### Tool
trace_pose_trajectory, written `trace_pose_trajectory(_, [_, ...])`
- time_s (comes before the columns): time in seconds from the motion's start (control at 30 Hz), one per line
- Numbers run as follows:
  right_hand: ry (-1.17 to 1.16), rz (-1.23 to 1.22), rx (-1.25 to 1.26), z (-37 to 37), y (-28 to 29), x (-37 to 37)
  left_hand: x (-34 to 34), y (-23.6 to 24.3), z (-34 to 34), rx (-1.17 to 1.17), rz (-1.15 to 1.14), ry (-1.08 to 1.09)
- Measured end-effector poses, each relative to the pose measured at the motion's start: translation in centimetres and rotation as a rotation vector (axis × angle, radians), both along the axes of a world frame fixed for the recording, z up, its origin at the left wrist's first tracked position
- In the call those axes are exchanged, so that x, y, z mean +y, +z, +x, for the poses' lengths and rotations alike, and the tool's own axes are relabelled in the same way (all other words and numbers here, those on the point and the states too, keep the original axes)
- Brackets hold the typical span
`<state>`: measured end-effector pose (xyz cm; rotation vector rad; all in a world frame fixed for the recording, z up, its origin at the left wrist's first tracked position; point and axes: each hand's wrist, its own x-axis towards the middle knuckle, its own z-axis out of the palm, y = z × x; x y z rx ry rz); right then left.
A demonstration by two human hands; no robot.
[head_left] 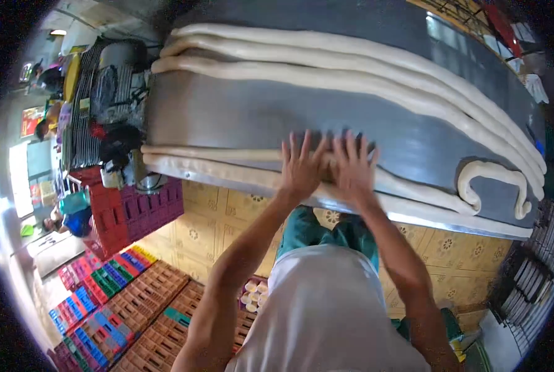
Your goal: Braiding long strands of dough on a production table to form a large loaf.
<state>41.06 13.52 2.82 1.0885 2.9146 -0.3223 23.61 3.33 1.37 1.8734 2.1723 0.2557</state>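
Note:
My left hand [302,167] lies flat with fingers spread on a long, thin dough rope [209,152] near the front edge of the metal table [246,115]. Beside it, my right hand [355,168] presses on the same rope, also palm down with fingers apart. Toward the right this rope thickens, and a bent loop of dough [485,168] lies at its end. A second dough rope [227,172] runs along the table's front edge, passing under or close to my wrists; which one is hidden. Farther back, three long dough ropes [326,60] lie side by side.
Metal racks [84,93] and cluttered equipment stand beyond the table's left end. Red and purple crates [147,211] are stacked at left, with many brown crates [140,291] on the floor. Wire racks [531,279] stand at right. Other people are at far left.

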Motion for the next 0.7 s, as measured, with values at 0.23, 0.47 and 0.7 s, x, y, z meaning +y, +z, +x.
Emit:
trace_pose_trajectory(0.23, [0.060, -0.160, -0.057, 2.3, -0.3, -2.7, -2.3, -0.8, 0.7, 0.035, -0.111, -0.069])
trace_pose_trajectory(0.47, [-0.133, 0.021, -0.064, 1.6, -0.6, 1.2, 0.2, -0.6, 0.5, 0.053, 0.022, 0.093])
trace_pose_trajectory(0.7, [-0.042, -0.100, -0.016, -0.5, -0.4, -5.0, -4.4, 0.8, -4.8, 0.039, -0.186, -0.030])
